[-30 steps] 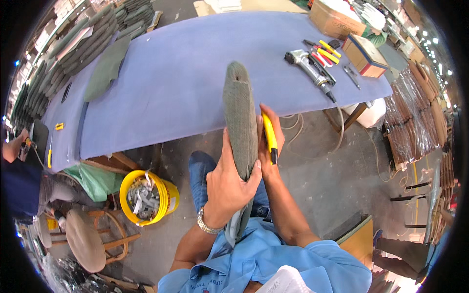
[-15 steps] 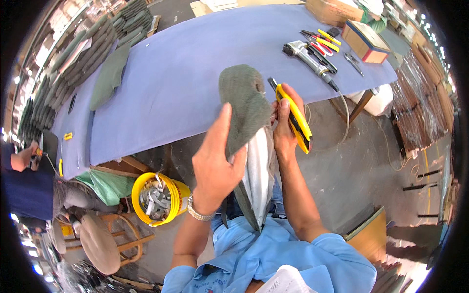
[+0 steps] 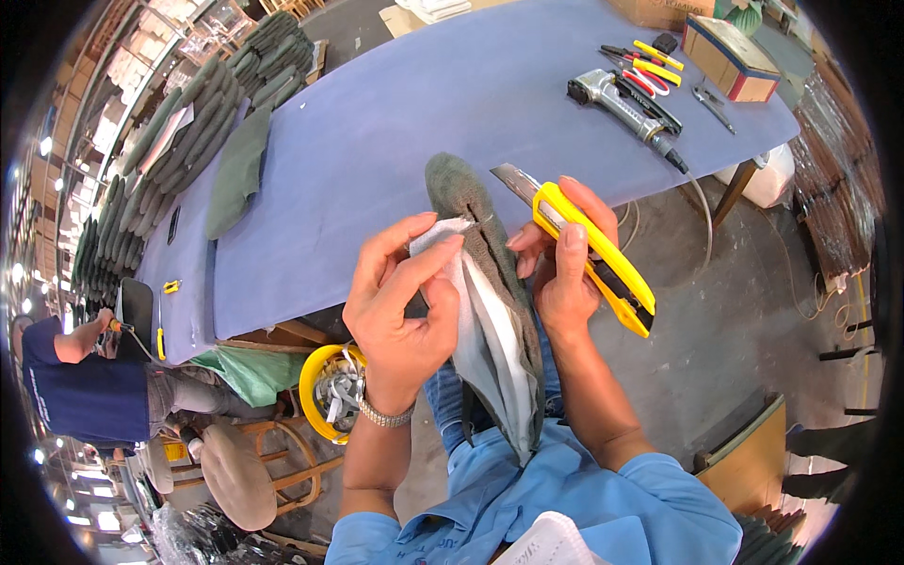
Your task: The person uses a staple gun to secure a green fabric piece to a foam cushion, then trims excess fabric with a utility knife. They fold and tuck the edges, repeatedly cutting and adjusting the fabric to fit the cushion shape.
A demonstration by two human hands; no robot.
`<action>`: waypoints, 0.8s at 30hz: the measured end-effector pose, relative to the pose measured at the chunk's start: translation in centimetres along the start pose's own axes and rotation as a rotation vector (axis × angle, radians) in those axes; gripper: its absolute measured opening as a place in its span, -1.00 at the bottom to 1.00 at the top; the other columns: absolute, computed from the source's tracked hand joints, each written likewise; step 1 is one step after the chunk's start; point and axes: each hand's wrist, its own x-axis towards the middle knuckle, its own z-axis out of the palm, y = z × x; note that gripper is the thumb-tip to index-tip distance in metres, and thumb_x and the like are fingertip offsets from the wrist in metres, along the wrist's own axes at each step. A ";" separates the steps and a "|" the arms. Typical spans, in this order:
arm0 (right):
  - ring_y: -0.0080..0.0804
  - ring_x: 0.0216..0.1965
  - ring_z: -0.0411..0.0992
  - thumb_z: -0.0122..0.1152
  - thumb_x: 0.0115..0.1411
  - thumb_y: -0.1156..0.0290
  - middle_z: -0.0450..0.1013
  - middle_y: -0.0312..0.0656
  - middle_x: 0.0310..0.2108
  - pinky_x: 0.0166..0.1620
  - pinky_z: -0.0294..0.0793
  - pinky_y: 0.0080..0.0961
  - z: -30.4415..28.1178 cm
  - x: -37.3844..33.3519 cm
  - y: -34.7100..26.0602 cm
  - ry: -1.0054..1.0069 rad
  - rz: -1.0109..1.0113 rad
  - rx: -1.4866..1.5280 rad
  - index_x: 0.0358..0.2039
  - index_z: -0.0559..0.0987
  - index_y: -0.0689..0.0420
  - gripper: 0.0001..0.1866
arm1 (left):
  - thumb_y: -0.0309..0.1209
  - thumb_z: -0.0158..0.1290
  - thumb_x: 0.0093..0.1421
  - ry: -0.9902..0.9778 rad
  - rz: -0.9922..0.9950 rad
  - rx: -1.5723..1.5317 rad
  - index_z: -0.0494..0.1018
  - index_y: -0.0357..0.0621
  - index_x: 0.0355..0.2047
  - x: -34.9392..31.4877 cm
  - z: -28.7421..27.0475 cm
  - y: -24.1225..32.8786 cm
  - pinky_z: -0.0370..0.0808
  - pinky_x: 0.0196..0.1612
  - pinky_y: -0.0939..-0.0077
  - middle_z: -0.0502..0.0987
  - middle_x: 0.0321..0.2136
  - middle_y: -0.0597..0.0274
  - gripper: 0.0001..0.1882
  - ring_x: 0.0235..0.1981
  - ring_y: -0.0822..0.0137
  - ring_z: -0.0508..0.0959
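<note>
In front of my body stands a dark green fabric cushion piece (image 3: 455, 184), seen edge-on with its lower end near my shirt. A pale lining or filling (image 3: 508, 353) shows along its open side. My left hand (image 3: 400, 315) pinches a whitish flap (image 3: 435, 235) of this piece between thumb and fingers, close to its upper part. In my right hand (image 3: 570, 287) is a yellow utility knife (image 3: 607, 259), its blade extended and pointing up and left, apart from the fabric. My right fingertips are beside the cushion piece's right edge.
The blue-covered table (image 3: 348, 179) lies ahead, with an air stapler (image 3: 617, 105), pliers (image 3: 650, 71) and a box (image 3: 730, 58) at far right. Stacked green cushions (image 3: 188, 141) stand left. Below the edge are a yellow bucket (image 3: 308, 395) of scraps and a stool (image 3: 235, 476). Another person (image 3: 89, 377) works left.
My left hand has closed from spread fingers to a pinch on the flap. The cushion piece has turned more edge-on. The knife has come nearer, its blade further out.
</note>
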 end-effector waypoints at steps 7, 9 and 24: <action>-0.55 -0.52 0.37 0.04 0.47 0.05 0.51 -0.03 -0.29 -0.44 0.39 -0.58 0.3 -0.7 0.3 0.036 -0.066 0.069 0.23 0.39 0.23 -0.46 | -0.45 0.42 0.02 -0.051 -0.051 0.136 0.52 -0.25 -0.30 1.5 0.3 2.9 0.64 -0.19 0.36 0.60 -0.06 -0.08 -0.68 -0.17 0.11 0.69; -0.54 -0.51 0.37 0.04 0.47 0.03 0.49 -0.01 -0.21 -0.45 0.39 -0.59 0.2 -1.1 0.8 0.055 -0.074 0.129 0.21 0.40 0.24 -0.45 | -0.43 0.45 0.03 -0.049 -0.086 0.195 0.51 -0.24 -0.32 1.7 0.5 3.1 0.64 -0.19 0.33 0.60 -0.05 -0.09 -0.67 -0.17 0.10 0.68; -0.31 -0.36 0.64 0.33 0.22 0.47 0.66 0.00 -0.23 -0.24 0.62 -0.45 -1.2 -2.6 -1.7 -0.057 -0.098 -0.215 -0.05 0.66 0.26 -0.71 | -0.52 0.30 0.19 -0.058 -0.264 -0.130 0.52 -0.20 -0.38 0.9 0.5 1.6 0.54 0.09 0.24 0.48 0.10 -0.07 -0.87 0.04 0.13 0.58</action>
